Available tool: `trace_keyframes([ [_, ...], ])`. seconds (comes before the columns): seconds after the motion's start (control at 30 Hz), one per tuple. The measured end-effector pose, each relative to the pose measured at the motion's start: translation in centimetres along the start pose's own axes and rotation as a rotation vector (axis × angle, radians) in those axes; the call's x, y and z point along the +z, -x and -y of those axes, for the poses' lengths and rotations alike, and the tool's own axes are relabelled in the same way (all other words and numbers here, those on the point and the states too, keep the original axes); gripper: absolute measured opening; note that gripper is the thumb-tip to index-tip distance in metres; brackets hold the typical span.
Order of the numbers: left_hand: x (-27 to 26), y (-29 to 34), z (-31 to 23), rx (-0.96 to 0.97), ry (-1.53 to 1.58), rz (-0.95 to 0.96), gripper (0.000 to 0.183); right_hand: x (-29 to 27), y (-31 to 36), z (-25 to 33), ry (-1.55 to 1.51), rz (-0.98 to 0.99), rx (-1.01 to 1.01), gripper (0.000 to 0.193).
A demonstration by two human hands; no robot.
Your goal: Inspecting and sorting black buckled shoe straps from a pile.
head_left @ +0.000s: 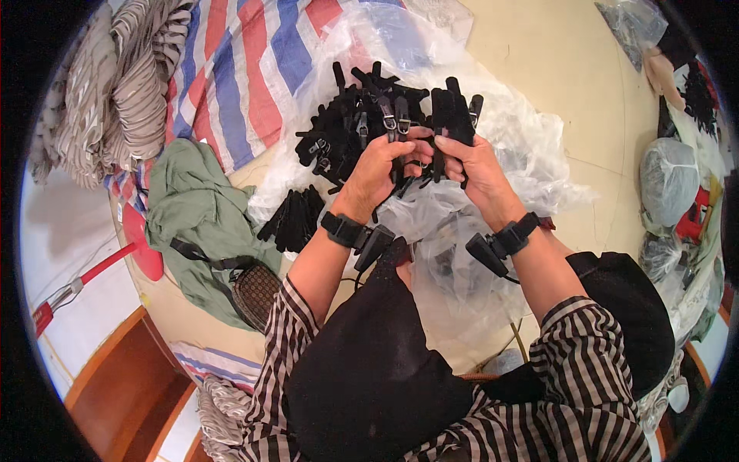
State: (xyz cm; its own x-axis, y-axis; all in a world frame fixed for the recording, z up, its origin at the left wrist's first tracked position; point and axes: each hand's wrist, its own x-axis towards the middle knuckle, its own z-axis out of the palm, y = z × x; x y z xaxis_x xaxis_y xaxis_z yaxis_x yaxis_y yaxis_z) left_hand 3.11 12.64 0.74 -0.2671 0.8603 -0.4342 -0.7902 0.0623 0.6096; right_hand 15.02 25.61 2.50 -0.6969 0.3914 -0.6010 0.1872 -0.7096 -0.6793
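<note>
A bundle of black buckle straps [454, 115] stands upright in my right hand [476, 163], its thumb pressed against the bundle's near side. Close by on the left, my left hand [385, 163] is closed with thumb and fingers together at a black strap with a metal buckle [402, 115]. The fingertips of both hands almost meet. Just beyond and left of my left hand lies a tangled heap of black buckle straps [346, 127], resting on crumpled clear plastic sheeting [516, 115]. A smaller bunch of black strips [294, 219] lies by my left wrist.
On the left are a green cloth [196, 208], a brown patterned pouch [258, 296] and a red-handled tool [100, 266]. Beige striped bundles [123, 100] stand at the far left beside a striped woven sheet [246, 69]. Plastic-wrapped goods [668, 181] line the right side.
</note>
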Motion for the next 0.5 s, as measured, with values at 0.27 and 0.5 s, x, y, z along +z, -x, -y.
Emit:
trace_keyframes([
  [0.27, 0.3, 0.5, 1.3, 0.004, -0.066, -0.210, 0.020, 1.5, 0.4, -1.9, -0.035, -0.051, 0.049, 0.015],
  [0.5, 1.1, 1.0, 1.4, -0.036, -0.187, -0.205, 0.013, 1.0, 0.5, -3.0, 0.057, -0.077, 0.112, 0.013],
])
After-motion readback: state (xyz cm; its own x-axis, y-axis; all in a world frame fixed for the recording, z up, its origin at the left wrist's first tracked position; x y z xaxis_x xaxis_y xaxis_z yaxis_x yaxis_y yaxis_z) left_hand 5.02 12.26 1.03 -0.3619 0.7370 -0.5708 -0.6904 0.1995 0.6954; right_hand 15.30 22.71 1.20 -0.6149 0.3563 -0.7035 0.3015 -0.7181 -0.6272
